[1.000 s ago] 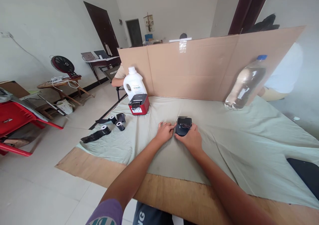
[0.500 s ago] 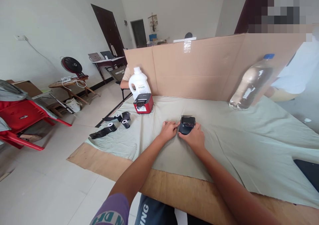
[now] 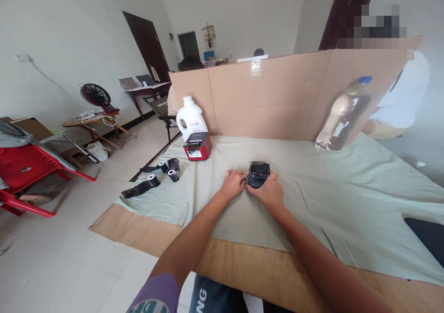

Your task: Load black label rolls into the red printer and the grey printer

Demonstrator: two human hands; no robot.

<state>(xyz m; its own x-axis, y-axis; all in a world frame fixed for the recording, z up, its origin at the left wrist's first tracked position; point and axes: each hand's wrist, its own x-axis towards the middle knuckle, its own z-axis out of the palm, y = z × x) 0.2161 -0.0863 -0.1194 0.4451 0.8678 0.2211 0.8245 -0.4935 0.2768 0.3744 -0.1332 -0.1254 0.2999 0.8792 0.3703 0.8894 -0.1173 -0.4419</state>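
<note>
A small black printer (image 3: pixel 257 181), boxy with rounded corners, sits on the cloth in front of me. Its dark upper flap and a shiny dark strip show along the top. My right hand (image 3: pixel 269 192) grips it from the right and front, thumb along the near edge and fingers on the far right corner. On the other side, my left hand (image 3: pixel 233 181) has its fingers curled, with the tips pressed to the printer's left edge. Whatever lies beneath those fingertips is hidden.
To the left lie several black rolls (image 3: pixel 172 175) with white cores. A red-and-black printer (image 3: pixel 197 146) stands before a white jug (image 3: pixel 191 119). Cardboard (image 3: pixel 270 98) walls the far edge; a large clear bottle (image 3: pixel 343 116) leans at right. A dark flat object (image 3: pixel 426 239) lies far right.
The view has shifted slightly. The upper flap on the small black printer looks a little different in position; both hands stay at its sides. Behind the cardboard, a dark-haired head has come into view at left.
</note>
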